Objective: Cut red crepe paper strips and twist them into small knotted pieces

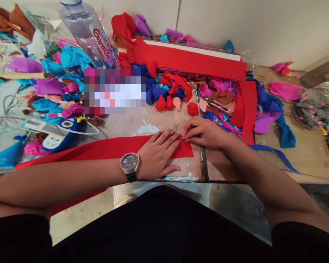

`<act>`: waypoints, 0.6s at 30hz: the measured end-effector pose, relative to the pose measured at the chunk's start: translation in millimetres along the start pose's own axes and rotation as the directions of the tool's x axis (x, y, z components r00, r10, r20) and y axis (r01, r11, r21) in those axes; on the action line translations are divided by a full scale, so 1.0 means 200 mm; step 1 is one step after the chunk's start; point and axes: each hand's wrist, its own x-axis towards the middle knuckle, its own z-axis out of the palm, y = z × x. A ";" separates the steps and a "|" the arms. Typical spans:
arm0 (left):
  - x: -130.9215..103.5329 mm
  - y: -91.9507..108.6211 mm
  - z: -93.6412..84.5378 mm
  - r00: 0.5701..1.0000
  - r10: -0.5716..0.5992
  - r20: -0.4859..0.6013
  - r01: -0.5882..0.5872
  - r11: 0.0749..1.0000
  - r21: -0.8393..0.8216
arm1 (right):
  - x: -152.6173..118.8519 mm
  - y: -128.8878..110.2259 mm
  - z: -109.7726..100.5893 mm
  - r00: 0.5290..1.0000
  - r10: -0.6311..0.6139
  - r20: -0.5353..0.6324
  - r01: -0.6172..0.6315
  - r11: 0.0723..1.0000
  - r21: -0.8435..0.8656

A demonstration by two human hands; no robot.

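Note:
A long strip of red crepe-like paper (98,149) lies across the near part of the table, and its left part hangs over the front edge. My left hand (159,153), with a watch on the wrist, rests flat on the strip near its right end, fingers stretched out. Just to the right, my right hand (201,133) pinches the strip's upper edge between thumb and fingertips. The fingertips partly hide the pinched spot. Above the strip, between the hands, shows a small greyish piece I cannot make out.
Several rolled red and blue flowers (168,102) lie behind my hands. A utility knife (218,105) rests among scraps on the right. More red strips (244,109) lie nearby. A water bottle (87,34) stands back left, near a power strip (63,135) with cables.

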 end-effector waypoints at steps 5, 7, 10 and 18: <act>0.00 0.00 0.00 1.000 -0.002 0.000 0.002 1.000 -0.008 | 0.01 -0.01 -0.02 1.000 0.011 0.024 -0.012 0.999 0.031; 0.00 0.00 0.00 1.000 -0.004 0.001 0.004 1.000 -0.017 | 0.01 -0.02 -0.02 0.999 0.020 0.029 -0.021 0.999 0.040; 0.00 -0.01 0.00 1.000 -0.004 0.005 0.004 1.000 -0.021 | 0.01 -0.02 -0.01 0.999 0.031 0.032 -0.032 0.998 0.046; 0.00 0.00 -0.01 1.000 -0.006 0.017 0.006 1.000 -0.011 | 0.01 -0.02 -0.02 0.998 0.050 0.027 -0.051 0.998 0.040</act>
